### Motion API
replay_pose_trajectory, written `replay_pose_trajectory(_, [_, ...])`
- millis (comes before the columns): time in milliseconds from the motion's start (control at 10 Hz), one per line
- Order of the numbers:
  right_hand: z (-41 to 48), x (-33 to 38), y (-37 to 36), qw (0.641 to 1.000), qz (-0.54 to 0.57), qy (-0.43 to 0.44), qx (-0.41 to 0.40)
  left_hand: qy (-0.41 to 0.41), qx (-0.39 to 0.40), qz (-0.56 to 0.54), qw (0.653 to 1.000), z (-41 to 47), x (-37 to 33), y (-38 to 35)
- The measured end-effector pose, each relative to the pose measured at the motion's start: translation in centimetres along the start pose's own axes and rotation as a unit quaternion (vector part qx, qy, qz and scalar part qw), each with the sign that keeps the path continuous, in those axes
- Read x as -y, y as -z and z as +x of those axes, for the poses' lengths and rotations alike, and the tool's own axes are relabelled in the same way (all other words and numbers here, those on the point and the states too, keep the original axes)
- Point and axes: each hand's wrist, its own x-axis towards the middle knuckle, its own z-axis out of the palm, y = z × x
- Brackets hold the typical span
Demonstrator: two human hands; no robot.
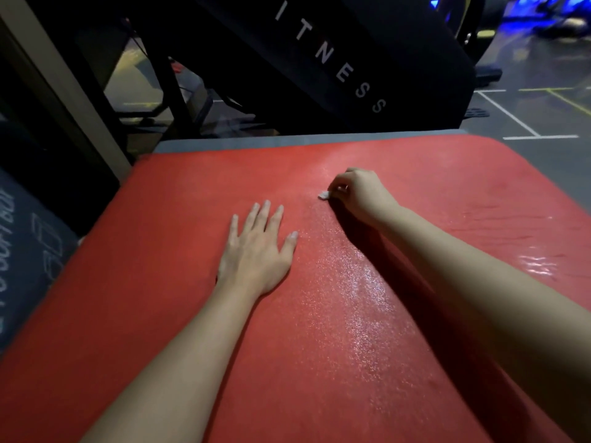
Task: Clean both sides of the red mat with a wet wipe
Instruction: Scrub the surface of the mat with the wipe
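Wet wipe (323, 195) on red mat (192, 314), under curled right hand (358, 191).

Your red mat (153, 282) lies flat on a grey underlayer (224, 144) — only a thin strip of it shows past the mat's far edge. Beyond the mat and to its right, the grey floor (543, 167) runs on, marked with white lines (511, 116). The mat's right half glistens wet — its left half looks dull. A black machine (367, 59) stands just beyond the mat's far edge.

Right hand (358, 193) presses wipe (323, 195) on red mat (160, 251); left hand (256, 251) flat.
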Motion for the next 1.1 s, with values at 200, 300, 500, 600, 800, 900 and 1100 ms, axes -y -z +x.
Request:
replay_pose_trajectory(200, [-0.4, -0.6, 1.2, 0.998, -0.009, 0.039, 0.058, 0.004, -0.007, -0.003, 1.0, 0.2, 0.1, -0.2])
replay_pose_trajectory(300, [3.1, -1.3, 0.5, 0.999, -0.031, 0.02, 0.019, 0.001, 0.0, -0.005, 1.0, 0.2, 0.0, -0.1])
replay_pose_trajectory(500, [6.0, -2.3, 0.4, 0.997, -0.044, -0.016, 0.054, 0.003, -0.001, -0.005, 1.0, 0.2, 0.1, -0.1])
replay_pose_trajectory(600, [5.6, -2.3, 1.8, 0.985, -0.095, 0.05, 0.135, 0.001, -0.008, -0.01, 1.0, 0.3, 0.1, -0.2])
replay_pose_trajectory(800, [10.3, -2.7, -0.2, 0.999, -0.033, -0.013, 0.034, 0.0, 0.003, -0.004, 1.0, 0.2, 0.0, 0.1])
replay_pose_trajectory(900, [11.2, -3.0, -0.8, 0.999, -0.012, -0.042, 0.001, 0.0, 0.002, -0.007, 1.0, 0.2, 0.0, 0.2])
replay_pose_trajectory(1100, [11.8, -4.3, 1.6, 0.992, -0.015, -0.041, 0.122, 0.0, 0.003, -0.005, 1.0, 0.3, -0.1, 0.0])
